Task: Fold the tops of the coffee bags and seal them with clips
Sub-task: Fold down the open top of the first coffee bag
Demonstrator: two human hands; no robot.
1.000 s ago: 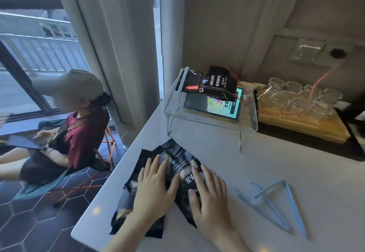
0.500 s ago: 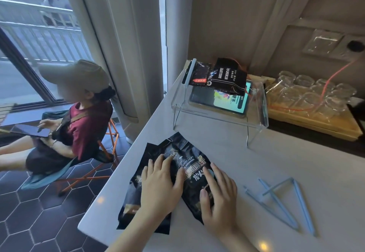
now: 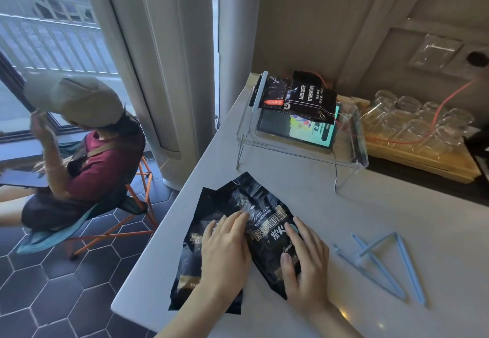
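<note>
Coffee bags, two black ones overlapping, lie flat at the near left edge of your white worktop. Your left hand and right hand press on them, each grip spread with straight fingers. Pale blue clips lie apart to the right.
</note>
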